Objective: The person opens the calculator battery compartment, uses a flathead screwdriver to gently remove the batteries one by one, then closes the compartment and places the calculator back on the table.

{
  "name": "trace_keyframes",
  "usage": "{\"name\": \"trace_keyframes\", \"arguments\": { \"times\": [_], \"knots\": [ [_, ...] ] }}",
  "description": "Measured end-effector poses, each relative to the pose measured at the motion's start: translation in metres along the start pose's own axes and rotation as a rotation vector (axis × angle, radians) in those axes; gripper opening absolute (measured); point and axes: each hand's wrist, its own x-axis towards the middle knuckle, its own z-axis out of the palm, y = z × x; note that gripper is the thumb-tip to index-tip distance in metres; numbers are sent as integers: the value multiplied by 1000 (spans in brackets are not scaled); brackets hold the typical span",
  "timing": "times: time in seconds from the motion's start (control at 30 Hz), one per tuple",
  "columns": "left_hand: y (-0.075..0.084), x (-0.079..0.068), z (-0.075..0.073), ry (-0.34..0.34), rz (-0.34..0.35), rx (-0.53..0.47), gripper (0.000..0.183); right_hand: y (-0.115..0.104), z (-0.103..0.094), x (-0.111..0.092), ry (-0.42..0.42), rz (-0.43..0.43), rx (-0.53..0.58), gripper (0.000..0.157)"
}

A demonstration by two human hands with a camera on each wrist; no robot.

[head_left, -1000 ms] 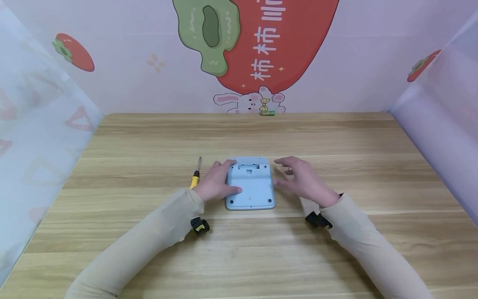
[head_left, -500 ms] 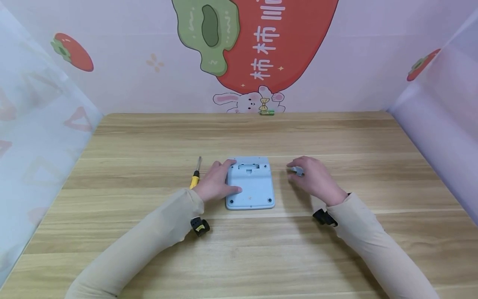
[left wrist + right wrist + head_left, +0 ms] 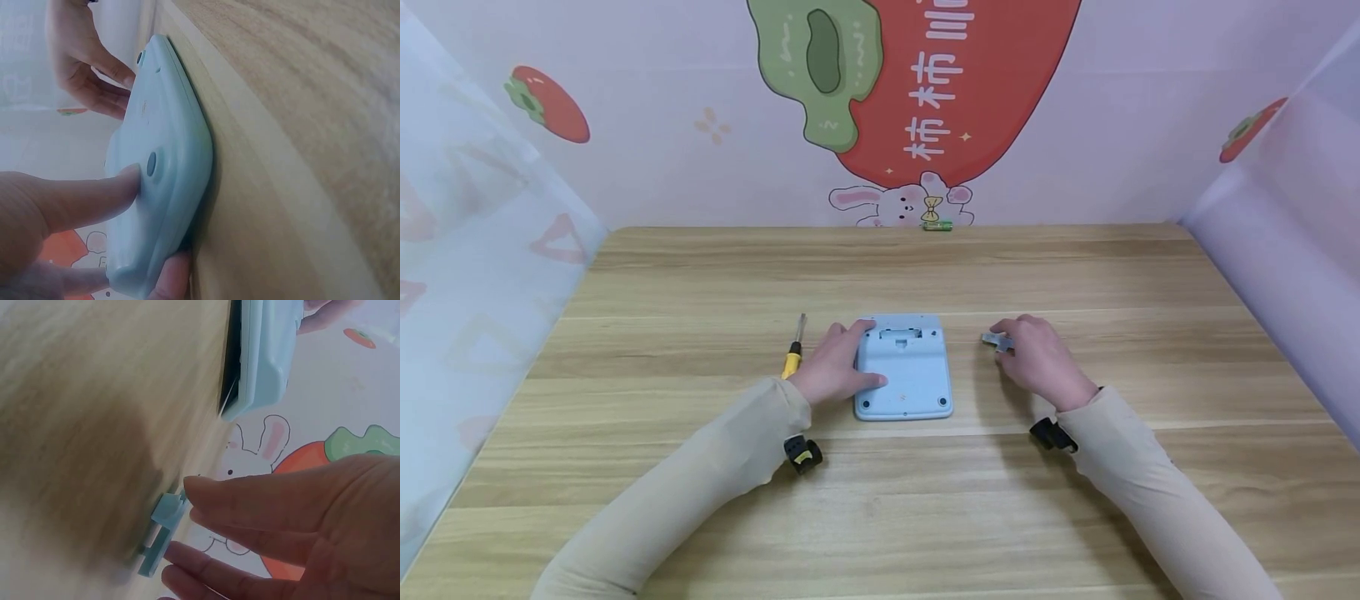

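Observation:
A light blue calculator [image 3: 904, 375] lies face down on the wooden table, its battery slot uncovered at the far end. My left hand [image 3: 837, 363] grips its left side; in the left wrist view the thumb [image 3: 94, 197] presses on the back and a fingertip reaches the lower edge. To the right, a small light blue battery cover [image 3: 997, 342] is on the tabletop. My right hand [image 3: 1037, 354] is right beside it, and in the right wrist view its loosely extended fingers [image 3: 262, 500] are at the cover's edge. Contact there is hard to make out.
A yellow and black screwdriver [image 3: 793, 354] lies left of the calculator, partly behind the left hand. One green battery [image 3: 937, 226] lies at the table's back edge, against the printed backdrop [image 3: 685, 167].
My right hand has moved right, away from the calculator, bringing the battery cover along. Its fingers have since drawn back, showing more of the cover. The left hand stays put.

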Motion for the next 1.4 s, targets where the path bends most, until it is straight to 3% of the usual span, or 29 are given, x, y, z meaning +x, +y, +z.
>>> {"name": "trace_keyframes", "arguments": {
  "times": [0.43,1.4],
  "knots": [
    [0,1,0,-2,-1,6,79,4,1,4,-41,59,7,29],
    [-1,1,0,7,11,2,78,1,4,10,-52,62,-5,27]
  ]
}}
